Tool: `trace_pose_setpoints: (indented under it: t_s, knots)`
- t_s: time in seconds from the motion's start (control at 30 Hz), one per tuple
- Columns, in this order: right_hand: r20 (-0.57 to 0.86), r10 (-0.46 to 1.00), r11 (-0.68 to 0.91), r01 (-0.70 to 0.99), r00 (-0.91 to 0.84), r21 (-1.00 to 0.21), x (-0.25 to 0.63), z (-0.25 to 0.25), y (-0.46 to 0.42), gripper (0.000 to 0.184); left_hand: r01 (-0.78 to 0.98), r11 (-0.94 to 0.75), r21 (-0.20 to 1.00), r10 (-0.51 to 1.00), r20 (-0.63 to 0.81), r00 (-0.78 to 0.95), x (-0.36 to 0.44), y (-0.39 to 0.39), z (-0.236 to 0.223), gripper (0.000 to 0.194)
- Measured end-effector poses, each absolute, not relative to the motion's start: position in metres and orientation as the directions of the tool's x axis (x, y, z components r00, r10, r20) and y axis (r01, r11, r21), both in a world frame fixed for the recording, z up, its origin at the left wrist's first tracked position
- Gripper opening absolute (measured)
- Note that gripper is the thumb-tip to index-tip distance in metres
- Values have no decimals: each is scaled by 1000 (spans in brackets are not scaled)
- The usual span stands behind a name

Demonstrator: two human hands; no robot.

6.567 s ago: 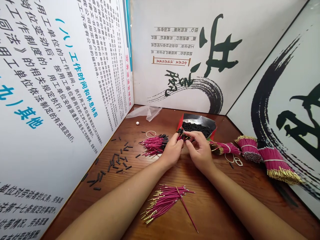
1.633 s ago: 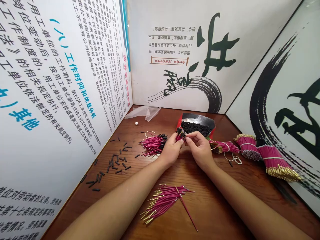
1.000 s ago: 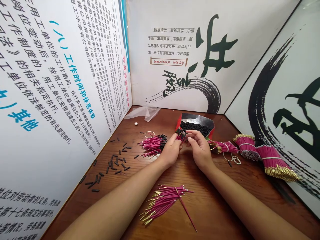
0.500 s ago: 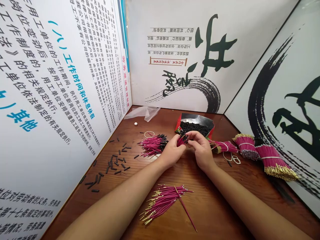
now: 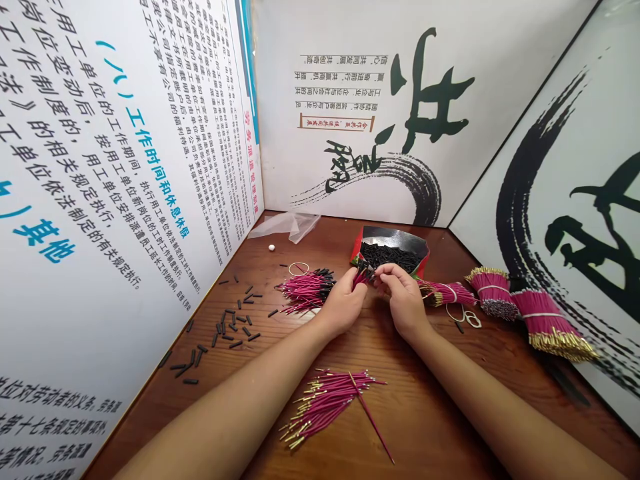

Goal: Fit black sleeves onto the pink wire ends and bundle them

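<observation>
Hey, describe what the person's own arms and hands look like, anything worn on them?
Both forearms are bare right to the bottom edge: no sleeves, gloves, watch or bracelet show. The left hand and right hand show no rings; nails look short and unpainted, though small.

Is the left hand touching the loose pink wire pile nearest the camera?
Apart. Head view: left hand holds a small wire bunch up by the right hand; bare wood separates it from the near pile.

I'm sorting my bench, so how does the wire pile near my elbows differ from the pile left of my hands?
The near pile shows bare gold tips and lies fanned out, one wire straying across it. The far pile wears black sleeves on its right-hand ends and lies tighter, beside the left hand. Both are loose magenta wires on the table.
</observation>
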State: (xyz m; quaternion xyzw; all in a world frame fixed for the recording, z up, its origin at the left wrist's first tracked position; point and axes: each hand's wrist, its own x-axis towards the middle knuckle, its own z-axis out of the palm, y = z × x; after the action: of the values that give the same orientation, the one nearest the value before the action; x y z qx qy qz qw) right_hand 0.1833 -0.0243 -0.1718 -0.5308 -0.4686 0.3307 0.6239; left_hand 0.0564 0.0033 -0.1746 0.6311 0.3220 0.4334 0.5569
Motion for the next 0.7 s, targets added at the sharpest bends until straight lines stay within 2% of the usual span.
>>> trace_pose_setpoints:
  t_s: [0.23, 0.43, 0.7]
  knots:
    - [258, 909, 234, 111, 328, -966, 184, -174, -24, 8, -95, -149, 984, 898, 175, 404, 56, 2, -173, 14]
    - [336, 872, 306, 139, 355, -942, 181, -176, -23, 18, -158, -196, 968, 898, 242, 368, 58, 5, -175, 14]
    - [390, 860, 324, 239, 330, -915, 181, -177, -25, 18, -196, -178, 964, 902, 239, 360, 59, 6, -174, 13]
